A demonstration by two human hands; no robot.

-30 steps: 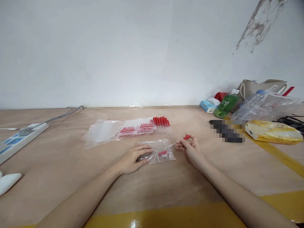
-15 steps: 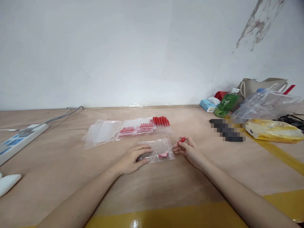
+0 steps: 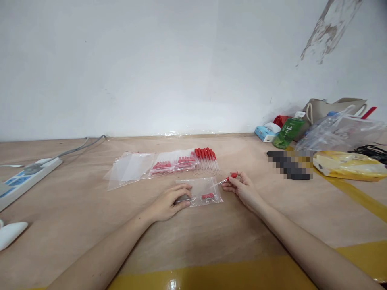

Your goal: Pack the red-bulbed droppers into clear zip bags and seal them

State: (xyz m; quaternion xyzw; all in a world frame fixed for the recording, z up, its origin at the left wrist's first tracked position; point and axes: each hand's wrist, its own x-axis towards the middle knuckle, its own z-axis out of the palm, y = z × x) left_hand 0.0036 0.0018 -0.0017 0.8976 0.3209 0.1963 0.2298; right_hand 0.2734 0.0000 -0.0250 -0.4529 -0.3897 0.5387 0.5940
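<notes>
A small clear zip bag [image 3: 198, 188] lies flat on the table, holding a red-bulbed dropper [image 3: 208, 196] near its right end. My left hand [image 3: 173, 201] rests on the bag's left end, with thumb and fingers spread apart. Between the thumb and fingers of my right hand [image 3: 240, 187] is a dropper [image 3: 231, 177], its red bulb in my grasp. The dropper's thin clear tube points left, its tip at the right end of the bag; whether it is inside the bag I cannot tell. Behind the bag lies a row of several red-bulbed droppers [image 3: 206, 155].
Filled bags [image 3: 163, 166] of red-bulbed pieces and flat clear bags [image 3: 127, 169] lie at the back left. A power strip [image 3: 33, 177] stands far left. To the right are a green bottle [image 3: 288, 131], a tissue box [image 3: 266, 133], a blurred dark object [image 3: 287, 165] and a yellow packet [image 3: 347, 166].
The dropper in my right hand has tilted flatter, its bulb slightly lower. The left hand stays on the bag, almost unmoved.
</notes>
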